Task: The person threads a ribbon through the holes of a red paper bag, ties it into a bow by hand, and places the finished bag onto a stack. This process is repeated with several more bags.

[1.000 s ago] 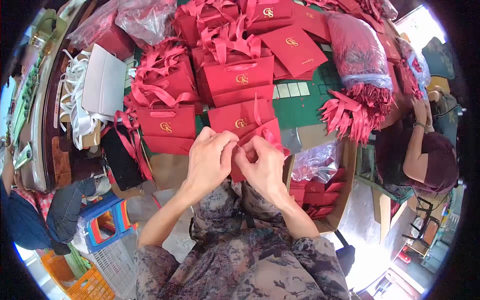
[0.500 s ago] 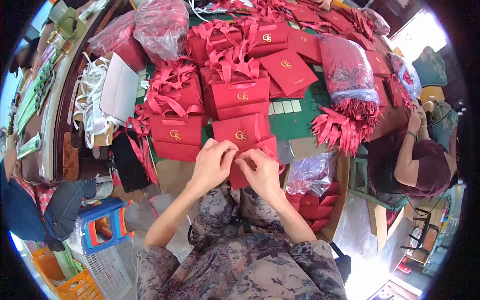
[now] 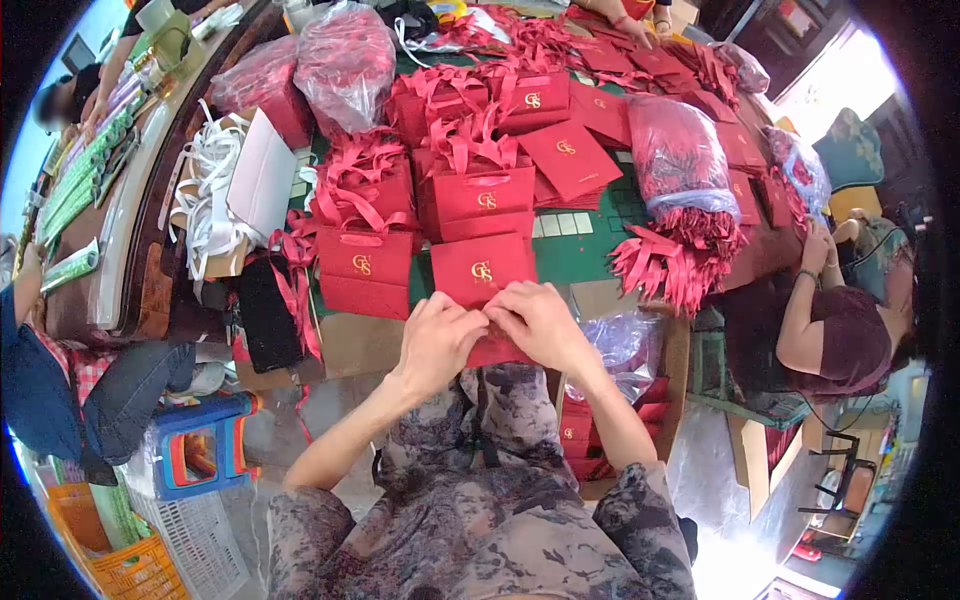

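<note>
Both hands meet at the near edge of a red gift bag (image 3: 482, 272); the left hand (image 3: 437, 343) and right hand (image 3: 540, 322) pinch its lower part; the bag lies flat on the tabletop (image 3: 585, 252), just beyond the fingers.

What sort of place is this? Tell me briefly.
Probably a small workshop where gift bags are put together by hand. Both hands work on a red bag, finished bags crowd the table, and ribbon bundles lie nearby.
</note>
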Motion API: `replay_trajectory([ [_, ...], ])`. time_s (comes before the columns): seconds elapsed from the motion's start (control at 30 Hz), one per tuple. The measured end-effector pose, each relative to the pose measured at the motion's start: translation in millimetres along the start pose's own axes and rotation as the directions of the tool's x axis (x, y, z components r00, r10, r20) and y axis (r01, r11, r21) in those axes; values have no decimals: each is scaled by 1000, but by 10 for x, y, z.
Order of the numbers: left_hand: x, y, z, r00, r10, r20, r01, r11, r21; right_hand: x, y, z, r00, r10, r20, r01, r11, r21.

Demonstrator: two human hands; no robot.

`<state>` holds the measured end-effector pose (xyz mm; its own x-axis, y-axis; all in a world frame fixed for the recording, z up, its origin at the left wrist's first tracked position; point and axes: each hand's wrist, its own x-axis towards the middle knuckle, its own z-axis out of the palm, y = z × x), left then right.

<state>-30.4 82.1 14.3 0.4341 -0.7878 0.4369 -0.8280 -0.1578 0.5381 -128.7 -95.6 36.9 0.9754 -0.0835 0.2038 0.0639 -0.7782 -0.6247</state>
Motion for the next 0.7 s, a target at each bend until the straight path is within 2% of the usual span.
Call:
replay_trajectory([
  [0.07,-26,33,-25,994,106,3,-106,989,103,13,93,-11,998,-30,49,28,998,55],
  [0.13,-66,14,18,985,163,-47,-159,983,88,50,103,-75,993,-63,98,52,992,116],
  [0.2,-90,12,31,971,218,-96,-211,975,74,84,92,-154,972,-19,236,-36,974,223],
  [0.3,-73,-14,8,944,293,-149,-279,954,109,126,99,-140,970,42,240,-106,960,258],
  [0.33,-77,-37,2,935,333,-120,-316,939,138,151,109,-150,971,42,237,-104,961,257],
  [0.4,-77,-56,-4,922,376,-90,-358,918,169,220,137,-174,928,123,351,-209,953,218],
  [0.47,-78,-61,-8,920,386,-65,-368,910,192,274,174,-159,927,105,360,-192,958,213],
  [0.53,-91,-90,8,931,358,-71,-342,924,171,282,191,-123,925,89,370,-176,962,208],
  [0.6,-71,-86,11,940,333,-77,-319,936,151,267,194,-71,957,82,278,-170,935,311],
  [0.63,-45,-48,15,967,223,-124,-218,974,53,251,253,25,958,81,275,-168,936,309],
  [0.67,-28,-25,22,982,104,-160,-113,992,-51,227,343,166,978,133,163,-188,900,393],
  [0.7,-23,-52,50,981,102,-164,-112,992,-50,244,354,233,980,192,55,-195,857,476],
])
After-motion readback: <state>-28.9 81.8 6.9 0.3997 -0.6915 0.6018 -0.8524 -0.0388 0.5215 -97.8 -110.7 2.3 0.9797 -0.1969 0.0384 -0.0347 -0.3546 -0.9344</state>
